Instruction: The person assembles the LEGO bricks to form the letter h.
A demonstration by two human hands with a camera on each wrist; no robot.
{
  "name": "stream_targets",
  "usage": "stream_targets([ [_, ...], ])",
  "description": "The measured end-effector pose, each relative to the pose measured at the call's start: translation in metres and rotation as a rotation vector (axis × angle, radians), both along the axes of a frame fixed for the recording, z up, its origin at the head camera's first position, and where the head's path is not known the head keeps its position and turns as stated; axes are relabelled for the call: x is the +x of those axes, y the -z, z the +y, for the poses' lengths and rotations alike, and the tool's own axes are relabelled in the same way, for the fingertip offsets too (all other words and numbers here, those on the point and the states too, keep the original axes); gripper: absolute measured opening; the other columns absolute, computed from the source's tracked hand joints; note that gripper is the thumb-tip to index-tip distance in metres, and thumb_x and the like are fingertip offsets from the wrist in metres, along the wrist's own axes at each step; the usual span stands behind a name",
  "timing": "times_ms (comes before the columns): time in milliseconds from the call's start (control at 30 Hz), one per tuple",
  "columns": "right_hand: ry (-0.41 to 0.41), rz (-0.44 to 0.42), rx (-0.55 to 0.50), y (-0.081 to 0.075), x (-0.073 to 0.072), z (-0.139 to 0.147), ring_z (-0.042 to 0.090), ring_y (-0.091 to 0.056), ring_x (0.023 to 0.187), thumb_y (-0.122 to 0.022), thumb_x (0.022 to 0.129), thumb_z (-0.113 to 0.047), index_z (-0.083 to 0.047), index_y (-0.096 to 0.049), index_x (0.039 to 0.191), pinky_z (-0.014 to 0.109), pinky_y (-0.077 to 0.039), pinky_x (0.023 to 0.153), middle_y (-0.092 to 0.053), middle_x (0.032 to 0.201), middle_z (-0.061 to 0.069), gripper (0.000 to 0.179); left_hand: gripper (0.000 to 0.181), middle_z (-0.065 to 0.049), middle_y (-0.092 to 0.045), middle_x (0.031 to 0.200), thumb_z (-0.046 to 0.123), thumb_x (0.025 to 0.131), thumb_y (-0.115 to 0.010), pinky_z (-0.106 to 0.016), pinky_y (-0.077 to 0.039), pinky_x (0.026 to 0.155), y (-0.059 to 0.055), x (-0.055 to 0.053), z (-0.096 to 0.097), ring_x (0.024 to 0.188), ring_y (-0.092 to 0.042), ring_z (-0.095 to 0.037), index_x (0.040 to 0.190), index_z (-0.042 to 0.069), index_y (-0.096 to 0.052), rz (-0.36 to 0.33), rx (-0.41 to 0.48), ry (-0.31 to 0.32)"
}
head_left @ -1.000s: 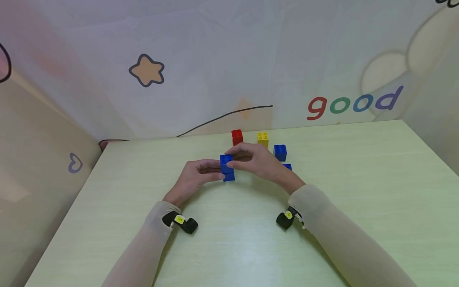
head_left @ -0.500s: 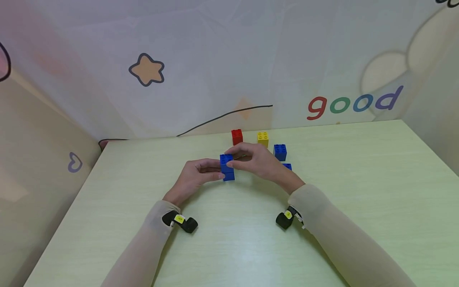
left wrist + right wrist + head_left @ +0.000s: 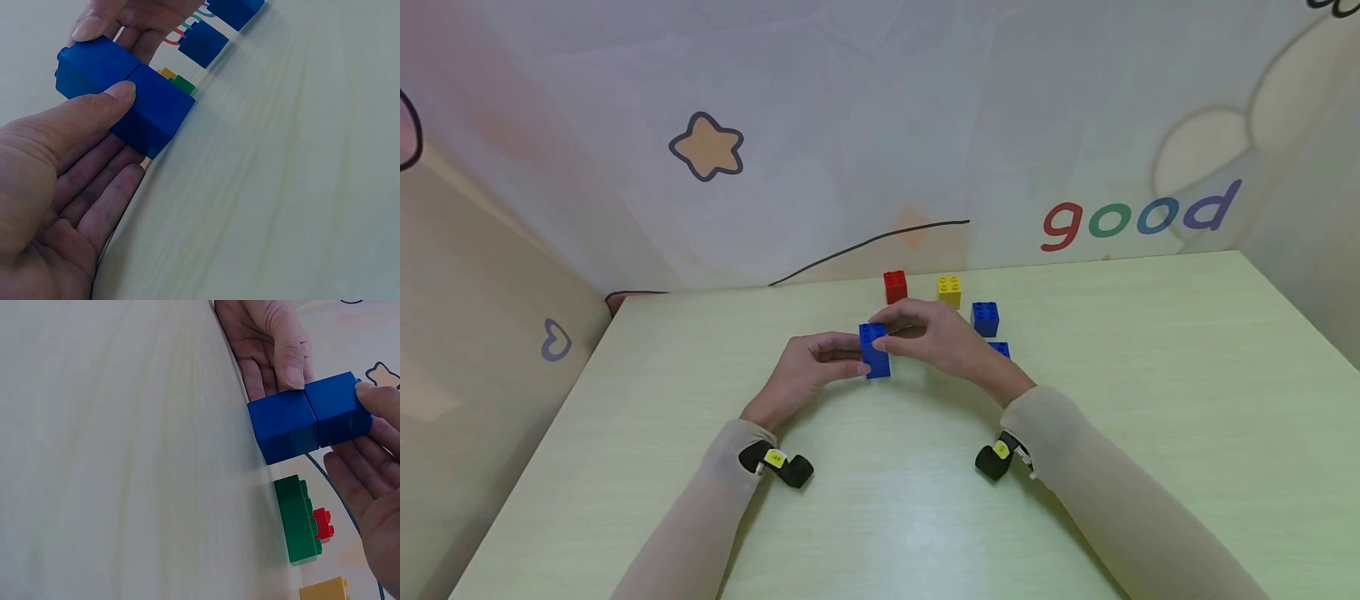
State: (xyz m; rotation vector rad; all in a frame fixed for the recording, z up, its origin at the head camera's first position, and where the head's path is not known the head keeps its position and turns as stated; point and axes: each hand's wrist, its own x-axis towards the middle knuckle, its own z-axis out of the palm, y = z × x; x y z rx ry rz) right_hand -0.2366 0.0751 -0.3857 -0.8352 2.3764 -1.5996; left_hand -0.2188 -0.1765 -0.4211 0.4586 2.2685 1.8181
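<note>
Two blue toy bricks stand stacked one on the other over the table's middle. The upper blue brick (image 3: 870,332) has studs on top; the lower blue brick (image 3: 881,370) meets its underside along a thin seam, visible in both wrist views. My left hand (image 3: 808,367) holds the lower brick from the left, its thumb (image 3: 122,92) at the seam and the fingers behind. From the right, my right hand (image 3: 936,337) pinches the upper brick near its top, with the thumb (image 3: 378,400) on the near face.
Behind the hands sit a red brick (image 3: 895,287), a yellow brick (image 3: 949,292) and a blue brick (image 3: 985,319). Another blue brick (image 3: 1001,348) is partly hidden by the right wrist. A green brick (image 3: 292,519) shows in the right wrist view. A printed backdrop (image 3: 820,167) borders the table's back edge.
The seam between the two stacked blue bricks looks fainter in the head view than before. Both hands keep nearly the same place and grip.
</note>
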Motion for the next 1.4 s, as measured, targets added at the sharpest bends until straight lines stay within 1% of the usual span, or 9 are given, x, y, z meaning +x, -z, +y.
stream_targets([
  [367,0.011,-0.019,-0.005,-0.0002,0.0014,-0.0012,0.025,-0.071,0.117,-0.078,0.099,-0.015,-0.007,-0.070,0.134,0.037,-0.057,0.103,-0.073,0.125,0.008,0.036,0.036,-0.004,-0.077,0.121,0.015,0.093,-0.085,-0.035,-0.057,0.102,0.0017,-0.0007,-0.0008,0.113,-0.074,-0.023,0.127,0.009,-0.077,-0.014,-0.003,-0.005],
  [633,0.015,-0.024,-0.008,0.0006,-0.0001,-0.0015,0.025,-0.071,0.116,-0.079,0.099,-0.015,-0.006,-0.071,0.133,0.038,-0.057,0.103,-0.074,0.124,0.008,0.036,0.035,-0.005,-0.077,0.121,0.015,0.094,-0.084,-0.034,-0.057,0.101,0.0010,-0.0010,0.0006,0.113,-0.074,-0.023,0.128,0.008,-0.076,-0.007,-0.007,-0.014],
  [800,0.024,-0.023,-0.014,0.0008,0.0005,-0.0012,0.024,-0.072,0.115,-0.079,0.099,-0.015,-0.007,-0.071,0.132,0.038,-0.057,0.102,-0.074,0.123,0.007,0.035,0.038,-0.006,-0.077,0.123,0.016,0.094,-0.084,-0.034,-0.057,0.101,0.0007,-0.0009,0.0013,0.113,-0.074,-0.024,0.130,0.006,-0.075,-0.002,-0.012,-0.009],
  [933,0.016,-0.035,-0.018,0.0018,0.0014,-0.0012,0.022,-0.072,0.113,-0.079,0.099,-0.016,-0.007,-0.071,0.132,0.036,-0.057,0.102,-0.075,0.122,0.006,0.035,0.039,-0.007,-0.077,0.123,0.016,0.094,-0.084,-0.033,-0.058,0.100,0.0014,0.0004,0.0002,0.112,-0.074,-0.024,0.130,0.006,-0.074,-0.006,-0.023,-0.014],
  [1133,0.019,-0.040,-0.007,0.0023,0.0011,-0.0009,0.021,-0.072,0.113,-0.079,0.099,-0.017,-0.007,-0.071,0.133,0.036,-0.057,0.102,-0.075,0.122,0.005,0.036,0.038,-0.010,-0.076,0.122,0.012,0.094,-0.083,-0.033,-0.058,0.099,0.0010,0.0007,0.0006,0.110,-0.075,-0.026,0.130,0.003,-0.073,-0.021,0.009,-0.001],
  [1233,0.013,-0.031,-0.008,0.0018,0.0003,-0.0006,0.021,-0.071,0.114,-0.078,0.099,-0.017,-0.007,-0.070,0.133,0.036,-0.057,0.102,-0.074,0.123,0.005,0.036,0.037,-0.010,-0.076,0.122,0.011,0.094,-0.083,-0.033,-0.059,0.098,0.0008,-0.0003,0.0007,0.111,-0.075,-0.026,0.129,0.003,-0.073,-0.006,0.011,0.002],
  [1400,0.007,-0.014,-0.026,0.0040,0.0010,0.0000,0.022,-0.071,0.115,-0.078,0.100,-0.018,-0.006,-0.069,0.134,0.036,-0.057,0.102,-0.074,0.125,0.006,0.038,0.035,-0.008,-0.076,0.122,0.012,0.095,-0.083,-0.033,-0.059,0.098,0.0013,0.0000,0.0011,0.111,-0.074,-0.025,0.129,0.004,-0.074,0.021,-0.009,-0.001],
])
